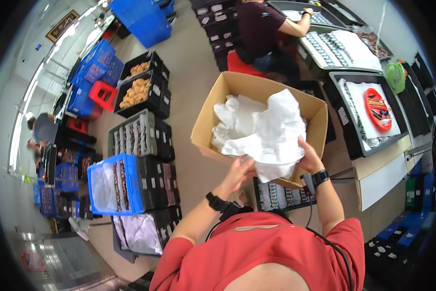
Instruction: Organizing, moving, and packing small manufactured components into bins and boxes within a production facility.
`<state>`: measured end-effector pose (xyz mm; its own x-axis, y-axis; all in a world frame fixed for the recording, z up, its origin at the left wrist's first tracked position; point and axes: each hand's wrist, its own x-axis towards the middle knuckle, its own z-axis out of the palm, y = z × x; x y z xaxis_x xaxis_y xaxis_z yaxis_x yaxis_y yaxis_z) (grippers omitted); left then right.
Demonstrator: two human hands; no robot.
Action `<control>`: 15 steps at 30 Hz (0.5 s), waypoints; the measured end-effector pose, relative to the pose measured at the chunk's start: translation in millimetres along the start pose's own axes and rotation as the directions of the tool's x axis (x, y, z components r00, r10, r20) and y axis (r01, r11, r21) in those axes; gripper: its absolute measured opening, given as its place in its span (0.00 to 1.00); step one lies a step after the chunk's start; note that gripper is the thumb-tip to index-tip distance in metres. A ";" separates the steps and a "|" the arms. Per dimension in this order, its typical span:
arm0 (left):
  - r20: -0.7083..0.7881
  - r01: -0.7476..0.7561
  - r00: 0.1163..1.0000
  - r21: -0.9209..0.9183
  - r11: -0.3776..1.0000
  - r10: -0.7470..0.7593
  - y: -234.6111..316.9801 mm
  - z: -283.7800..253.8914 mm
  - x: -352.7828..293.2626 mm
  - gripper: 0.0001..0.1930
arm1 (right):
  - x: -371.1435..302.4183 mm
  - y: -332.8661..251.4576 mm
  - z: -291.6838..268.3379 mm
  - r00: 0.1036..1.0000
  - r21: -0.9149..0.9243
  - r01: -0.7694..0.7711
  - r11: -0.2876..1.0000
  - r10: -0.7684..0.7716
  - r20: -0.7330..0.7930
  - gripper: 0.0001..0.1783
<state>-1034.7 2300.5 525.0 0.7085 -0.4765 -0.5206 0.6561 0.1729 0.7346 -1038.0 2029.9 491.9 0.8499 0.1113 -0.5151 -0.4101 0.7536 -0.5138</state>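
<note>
Crumpled sheets of white paper (271, 131) lie in an open cardboard box (205, 123) in front of me, and the front sheet hangs over the near edge. My left hand (238, 174) is at the left edge of that sheet, its fingers curled in and closed on the paper. On the other side, my right hand (310, 156) grips the sheet's right edge, some fingers hidden behind it. A dark tray (281, 195) with rows of small wrapped items shows below the box, between my arms.
A blue crate (138, 184) tops stacked black crates on the left, with brown items in black crates (152, 94) beyond. To the right, a black tray (346, 128) holds a red basket (378, 109) of tools. A seated co-worker (259, 29) is beyond the box.
</note>
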 end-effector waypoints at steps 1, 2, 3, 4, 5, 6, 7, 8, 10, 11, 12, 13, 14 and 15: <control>-0.020 -0.018 1.000 0.085 0.996 0.019 -0.2 -2.2 -1.1 0.29 | 1.2 1.9 -14.0 0.997 -0.081 0.015 0.997 -0.021 -0.068 0.22; -0.055 -0.034 0.998 0.163 0.986 0.044 2.8 -6.2 -7.7 0.27 | 2.1 4.7 -23.7 0.991 -0.164 0.008 0.986 -0.030 -0.129 0.21; -0.061 -0.049 0.996 0.160 0.986 0.059 2.3 -14.3 -16.7 0.27 | -4.9 5.9 -15.7 0.979 -0.146 0.038 0.989 -0.066 -0.191 0.19; -0.096 -0.058 0.992 0.222 0.973 0.081 -0.3 -25.6 -26.2 0.25 | -2.7 10.2 -25.7 0.984 -0.159 0.033 0.987 -0.060 -0.170 0.19; -0.141 -0.073 0.983 0.274 0.959 0.115 -6.3 -34.8 -36.9 0.23 | 3.9 14.0 -42.2 0.987 -0.126 0.073 0.989 -0.090 -0.132 0.19; -0.193 -0.105 0.968 0.254 0.961 0.157 -17.7 -46.7 -49.1 0.23 | 10.5 16.9 -53.9 0.992 -0.096 0.091 0.991 -0.099 -0.074 0.19; -0.288 -0.110 0.936 0.305 0.946 0.201 -33.5 -63.4 -63.1 0.21 | 14.4 17.6 -70.3 0.992 -0.129 0.112 0.985 -0.118 -0.037 0.19; -0.391 -0.104 0.887 0.347 0.932 0.245 -52.4 -78.6 -78.8 0.20 | 21.0 19.6 -89.7 0.992 -0.162 0.128 0.978 -0.128 0.012 0.19; -0.594 -0.071 0.723 0.444 0.893 0.353 -103.1 -91.7 -113.6 0.18 | 16.1 12.6 -101.8 0.993 -0.155 0.105 0.982 -0.094 0.074 0.18; -0.672 0.041 0.620 0.543 0.839 0.405 -128.5 -93.6 -131.2 0.16 | 15.5 2.5 -112.2 0.998 -0.195 0.061 0.979 -0.054 0.044 0.18; -0.748 0.042 0.523 0.502 0.864 0.409 -160.2 -94.5 -153.0 0.16 | 16.7 -0.9 -121.2 0.995 -0.186 0.081 0.979 -0.069 0.071 0.17; -0.798 0.097 0.480 0.462 0.882 0.365 -199.4 -92.4 -178.4 0.16 | 27.8 -0.6 -124.2 0.992 -0.253 0.099 0.962 -0.076 0.098 0.18; -0.829 0.156 0.457 0.431 0.889 0.322 -236.3 -86.0 -198.7 0.16 | 35.7 0.8 -123.8 0.988 -0.296 0.134 0.946 -0.105 0.113 0.19; -0.838 0.162 0.516 0.298 0.941 0.177 -281.5 -79.9 -221.9 0.18 | 33.4 4.4 -106.4 0.981 -0.429 0.192 0.883 -0.181 0.068 0.21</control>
<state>-1355.9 2426.4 399.0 0.6996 0.5068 -0.5037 0.6544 -0.1713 0.7365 -1046.6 1968.0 399.5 0.9304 0.0169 -0.3662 -0.3407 0.4084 -0.8468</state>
